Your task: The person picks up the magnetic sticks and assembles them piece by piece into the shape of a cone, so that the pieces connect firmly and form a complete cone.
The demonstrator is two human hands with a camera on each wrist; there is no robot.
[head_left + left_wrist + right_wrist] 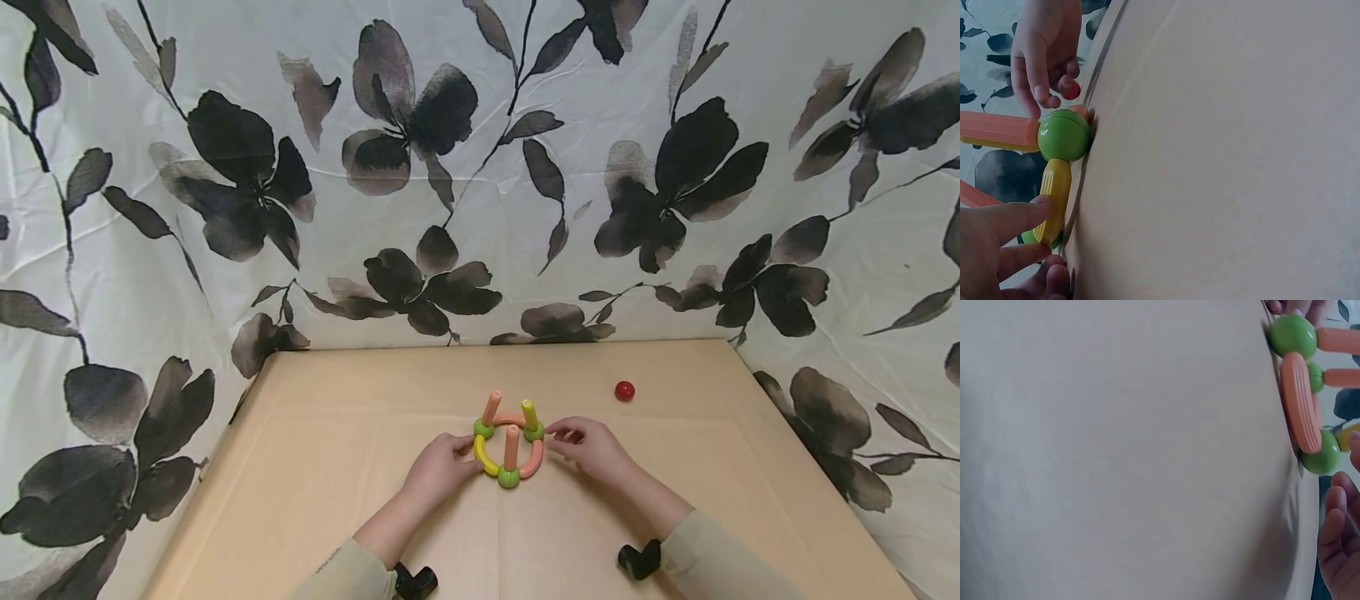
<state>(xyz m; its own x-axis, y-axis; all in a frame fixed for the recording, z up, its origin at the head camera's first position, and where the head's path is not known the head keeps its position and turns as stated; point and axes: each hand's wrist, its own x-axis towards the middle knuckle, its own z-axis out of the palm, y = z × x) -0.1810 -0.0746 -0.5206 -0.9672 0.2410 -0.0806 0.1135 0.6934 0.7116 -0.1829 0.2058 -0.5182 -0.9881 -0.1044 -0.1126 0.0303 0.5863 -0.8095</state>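
Observation:
On the board is a ring of toy building rods and green balls, with upright rods standing on the balls. A yellow curved rod (485, 457) forms its left side, and salmon curved rods (1300, 403) make up the right and back. Two uprights are salmon (511, 447); the other is a yellow upright rod (529, 412). My left hand (442, 467) holds the yellow curved rod between thumb and forefinger, close to the left green ball (483, 428). Beside the back right green ball (534, 432), my right hand (588, 446) has its loosely bent fingers at the ball's outer side.
A red ball (625, 391) lies at the back right of the tan board (337, 400). Behind and at both sides hangs a white cloth (525, 217) with dark flowers. Black wrist cameras (640, 560) sit below both wrists.

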